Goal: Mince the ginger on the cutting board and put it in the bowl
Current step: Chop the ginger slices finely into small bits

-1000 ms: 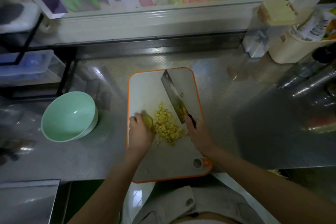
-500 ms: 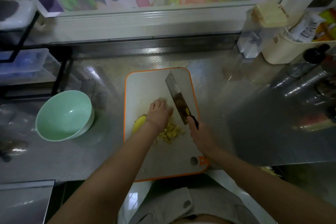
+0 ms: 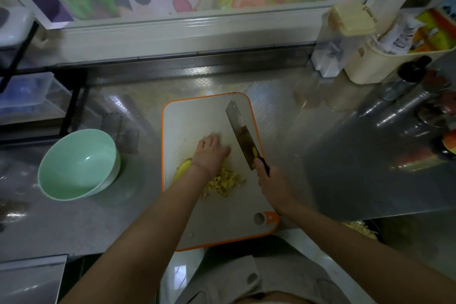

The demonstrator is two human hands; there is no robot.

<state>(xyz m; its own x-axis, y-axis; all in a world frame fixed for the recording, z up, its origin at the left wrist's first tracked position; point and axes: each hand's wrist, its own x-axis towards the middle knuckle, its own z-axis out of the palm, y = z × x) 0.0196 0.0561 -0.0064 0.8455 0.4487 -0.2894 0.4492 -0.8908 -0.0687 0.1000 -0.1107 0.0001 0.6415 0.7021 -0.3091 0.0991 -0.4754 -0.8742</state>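
So the left hand [image 3: 211,153] has let go of the uncut ginger chunk [image 3: 183,169] it was pinning a second ago. It now lies flat on the cutting board [image 3: 187,118], fingers straight and close together, past the chopped ginger [image 3: 225,181]. The right hand [image 3: 274,185] is wrapped round the cleaver [image 3: 240,131] handle, blade just beside those fingers. Looks like regrouping the pile for more mincing. The bowl [image 3: 76,163] to the left has nothing in it yet.
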